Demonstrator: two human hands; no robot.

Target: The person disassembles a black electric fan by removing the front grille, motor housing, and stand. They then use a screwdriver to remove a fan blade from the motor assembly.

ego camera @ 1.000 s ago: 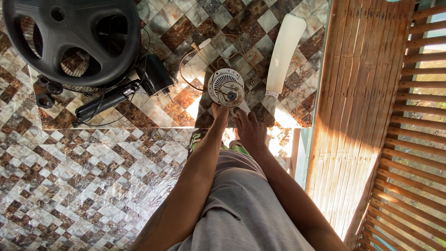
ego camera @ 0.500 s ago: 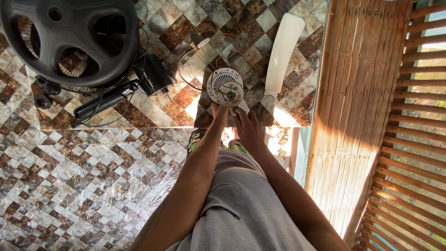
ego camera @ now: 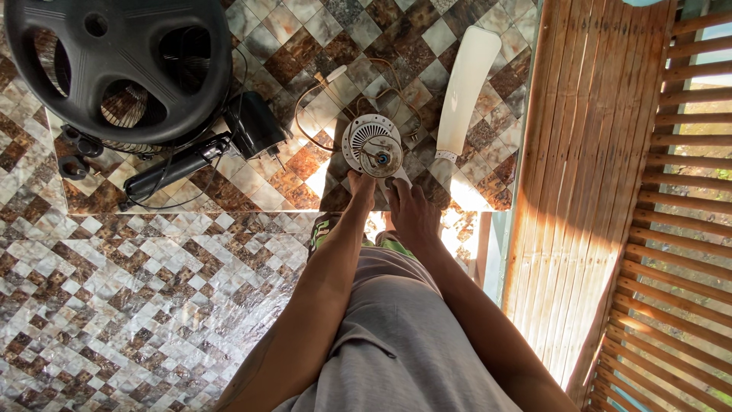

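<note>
One round white motor (ego camera: 373, 145) lies on the tiled floor (ego camera: 137, 275), with one white fan blade (ego camera: 463, 91), one black fan guard (ego camera: 122, 65) and one black fan stand (ego camera: 198, 156) around it. A thin loop of wire (ego camera: 305, 114) curls off the motor's far side.

The left hand (ego camera: 360, 187) and the right hand (ego camera: 412, 210) reach down side by side, close together but not joined. The motor sits just beyond the fingertips of both, at the far end of the reach. The left hand touches the motor's near rim; whether it grips the rim or only rests there cannot be told. The right hand lies flat just beside it, its fingers at the motor's lower right edge, holding nothing that shows.

The blade lies farther out and to the right of the right hand, apart from the motor. The guard and stand lie well off to the left of the left hand. A slatted wooden wall (ego camera: 595, 175) runs along the right.

Nothing here serves as a container.
</note>
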